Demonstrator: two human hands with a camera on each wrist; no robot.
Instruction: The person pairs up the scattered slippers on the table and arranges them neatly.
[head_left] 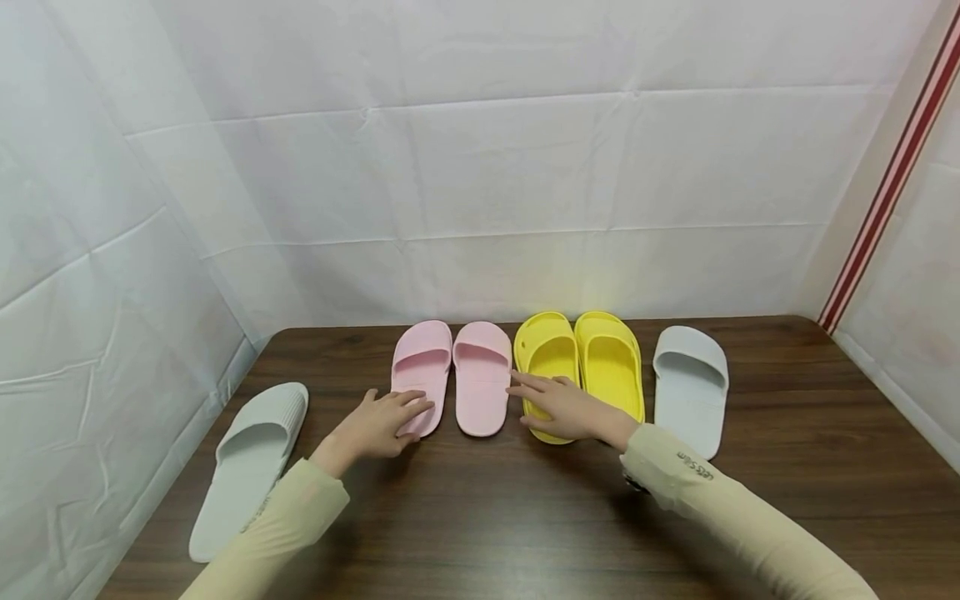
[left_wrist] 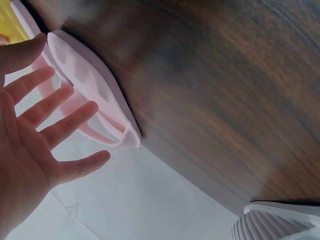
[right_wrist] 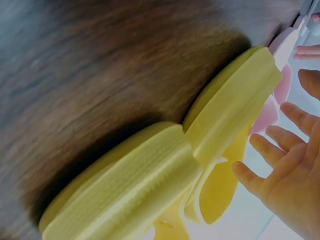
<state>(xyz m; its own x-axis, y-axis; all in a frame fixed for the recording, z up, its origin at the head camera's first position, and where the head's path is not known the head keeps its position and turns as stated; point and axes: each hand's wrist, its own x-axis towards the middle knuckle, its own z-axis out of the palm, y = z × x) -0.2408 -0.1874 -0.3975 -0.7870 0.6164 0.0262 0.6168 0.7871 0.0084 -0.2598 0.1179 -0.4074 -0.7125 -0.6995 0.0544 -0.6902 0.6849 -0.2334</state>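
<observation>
My left hand (head_left: 382,423) hovers at the near end of the left pink slipper (head_left: 422,375), its fingers spread. In the left wrist view this hand (left_wrist: 30,135) grips nothing. Beside that slipper lies the right pink slipper (head_left: 482,396). My right hand (head_left: 566,410) is over the left yellow clog (head_left: 551,354), fingers spread and pointing left toward the pink pair. The right yellow clog (head_left: 611,375) stands against its mate. Nothing is held in the right hand (right_wrist: 290,180) in the right wrist view. Contact with the footwear cannot be made out for either hand.
One pale ribbed slipper (head_left: 251,467) lies angled at the left edge of the brown wooden table (head_left: 480,517). A single white slipper (head_left: 690,392) sits right of the yellow clogs, partly behind the right sleeve. White cloth (head_left: 480,183) hangs behind the table.
</observation>
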